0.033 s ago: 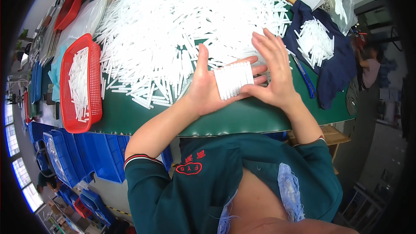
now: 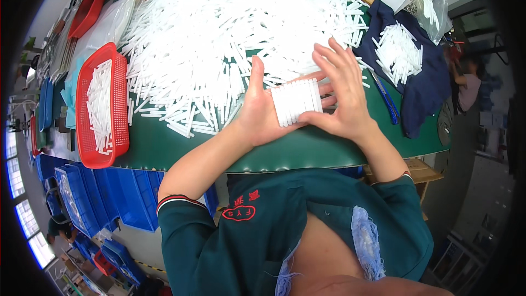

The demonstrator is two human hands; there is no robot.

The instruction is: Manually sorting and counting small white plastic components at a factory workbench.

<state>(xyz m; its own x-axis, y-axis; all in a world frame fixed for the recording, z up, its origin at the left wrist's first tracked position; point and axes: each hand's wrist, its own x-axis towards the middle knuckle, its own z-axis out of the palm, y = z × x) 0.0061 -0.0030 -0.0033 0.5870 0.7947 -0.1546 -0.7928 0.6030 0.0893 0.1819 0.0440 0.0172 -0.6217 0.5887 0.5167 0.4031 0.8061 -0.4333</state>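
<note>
My left hand [image 2: 256,111] is held palm up over the near edge of the table, its thumb pointing away from me. Across its palm and fingers lies a side-by-side row of short white sticks [image 2: 295,103], like small plastic tubes. My right hand [image 2: 346,98] stands at the right end of that row, fingers raised and spread. Its thumb tip touches or lies just over the near part of the row. Beyond both hands spreads a large heap of loose, similar white sticks [image 2: 219,27].
A red mesh basket [image 2: 121,126] with white sticks stands at the left on the green tabletop [image 2: 246,156]. At the right, a dark blue cloth [image 2: 433,87] bears a smaller pile of sticks [image 2: 399,55]. Beside it lies a blue cutter knife [image 2: 388,98]. Blue crates [image 2: 131,197] are below left.
My right hand has shifted slightly left, and its thumb reaches a little farther along the row. The left hand and its sticks stay nearly still.
</note>
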